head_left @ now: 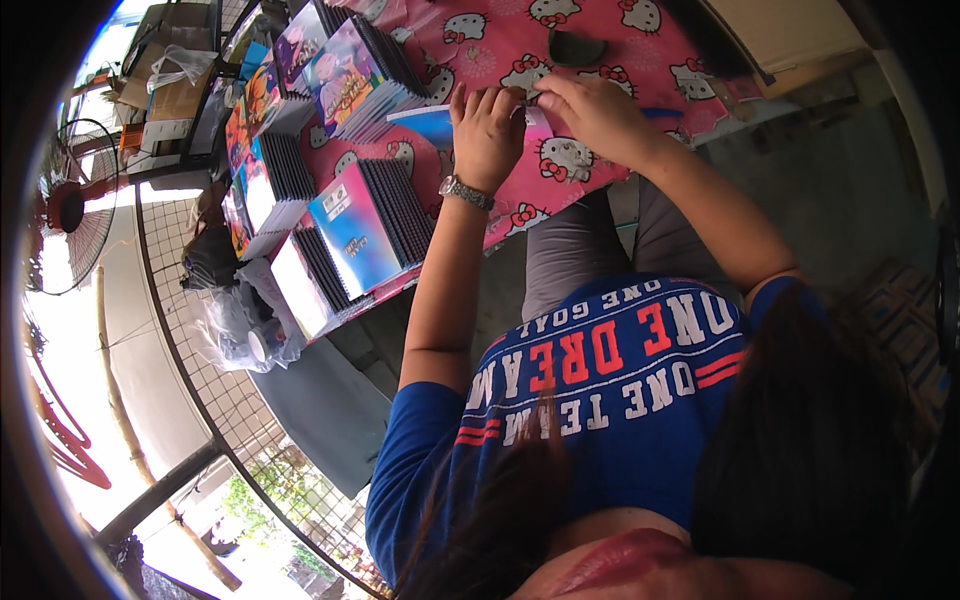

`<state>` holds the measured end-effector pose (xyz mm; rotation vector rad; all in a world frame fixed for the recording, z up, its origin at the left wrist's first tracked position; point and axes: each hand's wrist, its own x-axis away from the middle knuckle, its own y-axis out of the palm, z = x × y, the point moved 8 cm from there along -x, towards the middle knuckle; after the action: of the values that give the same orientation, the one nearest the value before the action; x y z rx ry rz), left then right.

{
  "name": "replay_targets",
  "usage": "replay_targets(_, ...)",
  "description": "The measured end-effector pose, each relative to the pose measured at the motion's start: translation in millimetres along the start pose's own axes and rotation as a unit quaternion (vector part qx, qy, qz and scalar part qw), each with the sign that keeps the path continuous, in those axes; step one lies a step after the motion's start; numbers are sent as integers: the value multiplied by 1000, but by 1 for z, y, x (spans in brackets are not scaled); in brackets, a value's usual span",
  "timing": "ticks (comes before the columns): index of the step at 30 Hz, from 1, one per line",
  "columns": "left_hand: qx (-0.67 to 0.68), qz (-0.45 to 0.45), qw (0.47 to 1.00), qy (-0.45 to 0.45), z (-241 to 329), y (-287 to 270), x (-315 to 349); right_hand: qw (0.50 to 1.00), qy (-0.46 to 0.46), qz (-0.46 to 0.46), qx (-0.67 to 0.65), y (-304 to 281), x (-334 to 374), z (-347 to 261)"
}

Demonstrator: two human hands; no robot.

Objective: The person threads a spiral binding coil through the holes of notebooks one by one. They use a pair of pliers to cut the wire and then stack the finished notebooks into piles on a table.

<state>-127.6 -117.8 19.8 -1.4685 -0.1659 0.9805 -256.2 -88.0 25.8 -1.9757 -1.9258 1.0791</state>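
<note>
My left hand (487, 130), with a metal wristwatch, rests fingers-down on a thin blue-and-white notebook (428, 122) lying on the pink cartoon-cat tablecloth (560, 165). My right hand (592, 112) is right beside it. Its fingertips pinch a small white edge (529, 108) of the notebook between the two hands. Most of the notebook is hidden under my hands.
Several stacks of colourful notebooks (365, 225) line the table's left side. A dark curved object (575, 48) lies beyond my hands. A plastic bag with tape rolls (245, 335) sits at the table's corner. A wire grid (215, 400), a standing fan (62, 205) and cardboard boxes (170, 85) are to the left.
</note>
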Motion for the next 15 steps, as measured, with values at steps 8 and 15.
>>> replay_targets(8, 51, -17, 999, 5, -9, -1, 8, 983, 121, -80, -115, 19, -41, 60)
replay_targets(15, 60, -24, 998, 17, -8, -6, 15, 971, 150, -47, 181, 28, -68, 109)
